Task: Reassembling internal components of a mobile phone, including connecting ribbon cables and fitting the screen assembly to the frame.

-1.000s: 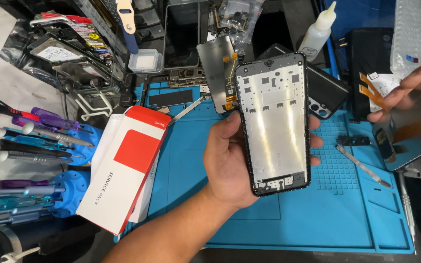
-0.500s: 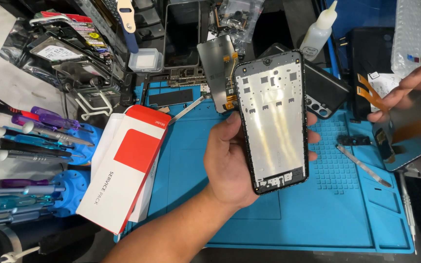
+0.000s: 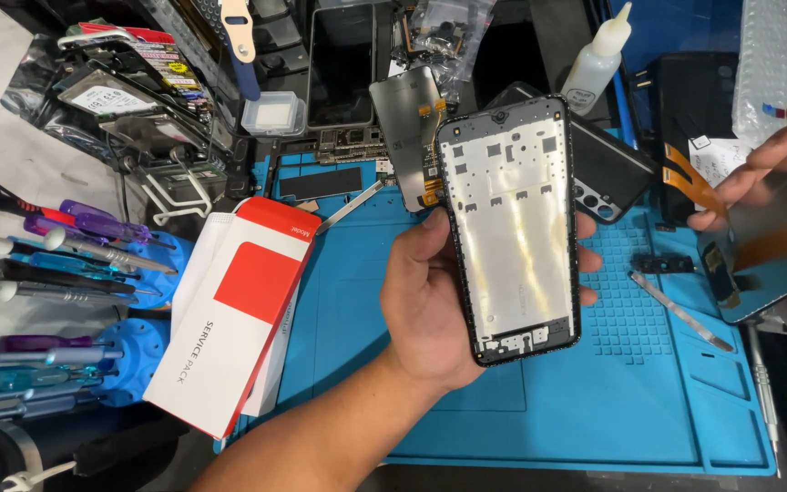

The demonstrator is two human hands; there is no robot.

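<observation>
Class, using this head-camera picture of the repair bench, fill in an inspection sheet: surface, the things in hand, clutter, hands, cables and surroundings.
Surface: blue work mat with moulded compartments, on a dark bench.
Things in hand: phone frame, black-edged, metal inner plate facing the camera, held upright; dark screen panel with orange flex at the right edge.
Clutter: white and red box overlapping the mat's left edge; metal pry tool on the mat; white squeeze bottle; screwdrivers in blue stands; black back cover.
Hands: left hand grips the frame; right hand holds the panel, partly out of view.
Cables: white cord at lower left.
Surroundings: bagged parts behind.
</observation>
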